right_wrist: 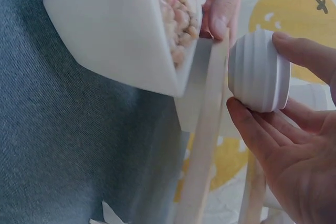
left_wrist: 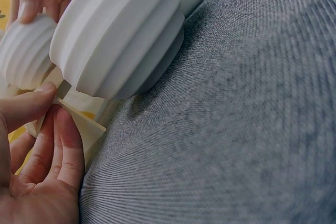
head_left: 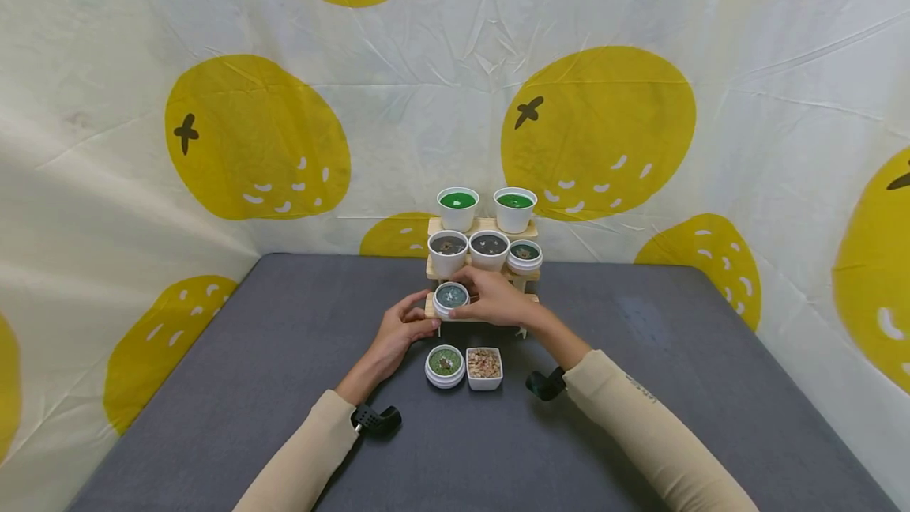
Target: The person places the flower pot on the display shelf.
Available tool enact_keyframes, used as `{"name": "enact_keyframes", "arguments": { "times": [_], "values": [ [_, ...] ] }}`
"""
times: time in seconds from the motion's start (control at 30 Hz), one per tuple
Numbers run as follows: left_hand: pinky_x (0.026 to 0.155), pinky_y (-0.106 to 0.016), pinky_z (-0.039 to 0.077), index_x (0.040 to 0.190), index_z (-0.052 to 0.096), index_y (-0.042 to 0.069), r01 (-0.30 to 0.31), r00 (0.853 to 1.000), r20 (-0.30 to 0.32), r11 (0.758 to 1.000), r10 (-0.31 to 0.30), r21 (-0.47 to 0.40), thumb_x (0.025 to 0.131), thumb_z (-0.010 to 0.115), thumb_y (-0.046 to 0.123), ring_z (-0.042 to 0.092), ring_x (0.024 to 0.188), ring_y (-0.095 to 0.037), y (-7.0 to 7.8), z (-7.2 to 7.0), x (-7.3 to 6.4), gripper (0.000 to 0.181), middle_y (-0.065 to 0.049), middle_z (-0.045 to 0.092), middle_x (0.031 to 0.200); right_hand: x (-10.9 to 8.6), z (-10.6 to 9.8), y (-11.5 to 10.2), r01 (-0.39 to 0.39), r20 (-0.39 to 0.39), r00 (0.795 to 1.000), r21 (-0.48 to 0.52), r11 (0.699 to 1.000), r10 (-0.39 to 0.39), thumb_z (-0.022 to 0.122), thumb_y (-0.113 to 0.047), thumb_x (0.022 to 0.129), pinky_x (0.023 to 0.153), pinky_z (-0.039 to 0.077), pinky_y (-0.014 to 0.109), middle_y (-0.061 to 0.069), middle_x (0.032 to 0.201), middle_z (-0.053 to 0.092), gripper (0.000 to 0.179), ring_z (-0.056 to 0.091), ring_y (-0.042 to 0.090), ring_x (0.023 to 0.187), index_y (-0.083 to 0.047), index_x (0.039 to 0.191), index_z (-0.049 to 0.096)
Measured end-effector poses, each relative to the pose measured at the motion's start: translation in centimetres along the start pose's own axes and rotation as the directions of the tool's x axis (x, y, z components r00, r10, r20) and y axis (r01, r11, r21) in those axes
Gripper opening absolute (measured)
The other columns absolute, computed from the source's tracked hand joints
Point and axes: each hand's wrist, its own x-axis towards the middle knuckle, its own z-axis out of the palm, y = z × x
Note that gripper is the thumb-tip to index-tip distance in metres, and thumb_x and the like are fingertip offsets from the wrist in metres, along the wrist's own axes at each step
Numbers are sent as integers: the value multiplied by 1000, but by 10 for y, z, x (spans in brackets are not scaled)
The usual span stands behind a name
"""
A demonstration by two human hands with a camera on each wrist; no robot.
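A small white ribbed pot (head_left: 451, 299) with a dark bluish top sits at the left of the bottom step of a wooden tiered stand (head_left: 486, 224). My right hand (head_left: 501, 300) grips it, thumb on one side and fingers on the other, as the right wrist view shows with the ribbed pot (right_wrist: 260, 72). At that step's left end, my left hand (head_left: 395, 336) pinches the board between thumb and fingers; the left wrist view shows this left hand (left_wrist: 44, 156) close up. Part of the step is hidden behind the right hand.
On the middle step stand two dark-filled cups (head_left: 448, 255) and a ribbed pot (head_left: 524, 257). Two green-filled cups (head_left: 458, 209) occupy the top. In front are a green-topped ribbed pot (head_left: 445, 367) and a square pot (head_left: 484, 370) of pebbles, on the grey table (head_left: 604, 449).
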Motion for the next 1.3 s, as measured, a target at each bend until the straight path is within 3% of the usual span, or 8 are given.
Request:
{"name": "enact_keyframes", "arguments": {
  "times": [0.3, 0.83, 1.3],
  "values": [
    [75, -23, 59, 154, 45, 6, -11, 1000, -17, 1000, 11, -3, 90, 72, -5, 69, 80, -8, -1, 1, 1, 71, 4, 71, 88, 3, 9, -3, -27, -65, 998, -28, 999, 25, 83, -24, 87, 94, 60, 39, 14, 125, 71, 54, 71, 27, 112, -1, 132, 62],
    [76, -23, 60, 153, 47, 10, -3, 1000, -15, 1000, 3, -8, 90, 73, -4, 70, 81, -8, -1, 0, 1, 70, 4, 73, 88, 3, 18, -2, -104, -172, 979, 38, 994, 109, 87, -28, 83, 95, 59, 42, 15, 122, 71, 59, 71, 30, 113, 0, 128, 61],
    [76, -23, 59, 154, 46, 9, -3, 1000, -11, 1000, 3, -4, 91, 72, -4, 69, 81, -9, -1, 1, 2, 70, 5, 71, 88, -5, 20, 2, -95, -166, 980, 112, 989, 113, 88, -23, 84, 97, 60, 39, 18, 125, 70, 61, 71, 30, 115, 1, 132, 59]
  ]
}}
